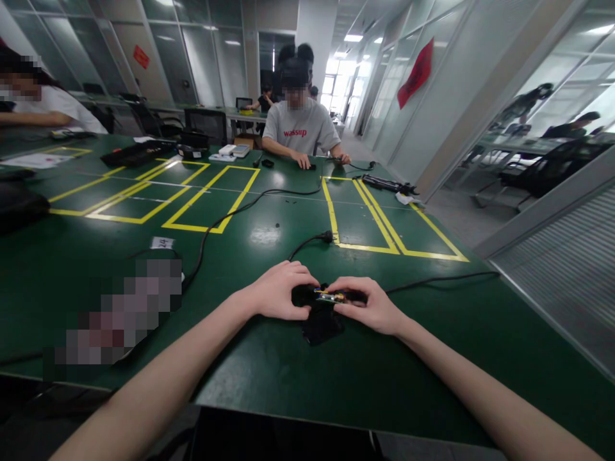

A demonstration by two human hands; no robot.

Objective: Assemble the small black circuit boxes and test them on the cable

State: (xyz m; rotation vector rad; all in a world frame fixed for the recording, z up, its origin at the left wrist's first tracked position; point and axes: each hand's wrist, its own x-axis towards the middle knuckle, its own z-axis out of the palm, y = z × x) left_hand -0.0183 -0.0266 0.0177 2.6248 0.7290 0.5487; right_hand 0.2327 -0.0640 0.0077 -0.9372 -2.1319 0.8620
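Circuit board (330,297) sits on your side of the plug (327,236), long axis roughly left-right, your right hand (373,307) pinching its right end, left hand (276,291) gripping a black part (302,295) at the other, neither nearer.

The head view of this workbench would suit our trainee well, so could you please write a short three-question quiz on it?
1. Multiple choice: What lies between the fingertips of the left hand and those of the right hand?
A) a small circuit board
B) a mug
C) a book

2. True or false: The white label lies to the right of both hands.

3. Fill in the blank: The outlines on the green table are made of ______ tape.

Key: 1. A; 2. false; 3. yellow
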